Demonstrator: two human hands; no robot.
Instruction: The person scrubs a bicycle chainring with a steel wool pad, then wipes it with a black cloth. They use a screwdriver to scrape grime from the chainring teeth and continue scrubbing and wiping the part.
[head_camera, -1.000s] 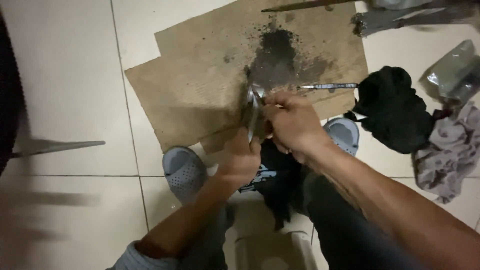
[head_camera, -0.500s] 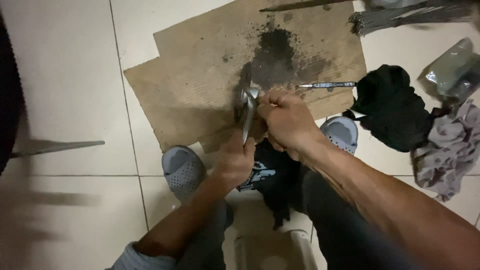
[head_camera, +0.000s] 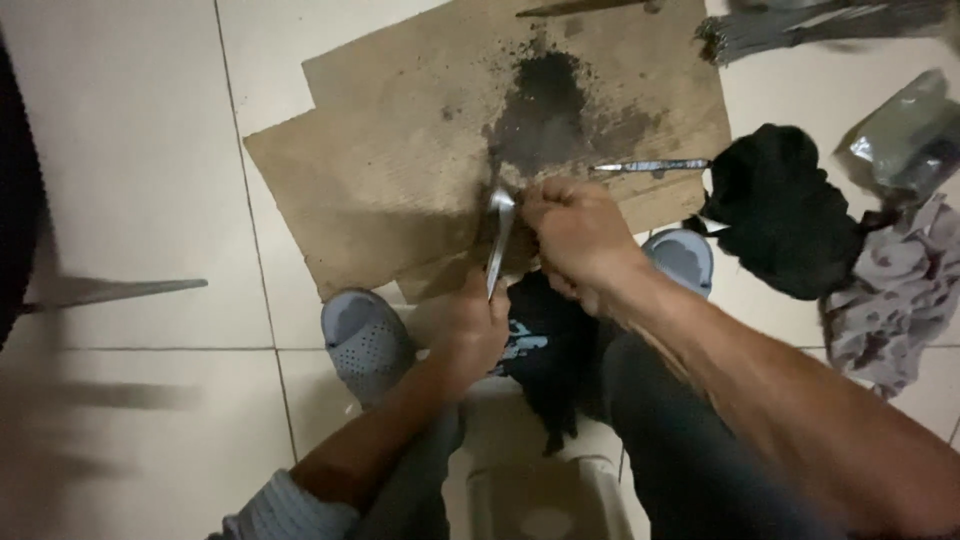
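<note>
Now the tool (head_camera: 497, 240) stands a bit more upright than a moment ago, over the near edge of the cardboard (head_camera: 400, 170). Left hand (head_camera: 470, 325) grips its lower end; right hand (head_camera: 575, 235) stays closed by its top, so the work goes on.

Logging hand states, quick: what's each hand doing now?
Left hand: closed on the metal wrench.
Right hand: fisted at the wrench's head; contents hidden.
</note>
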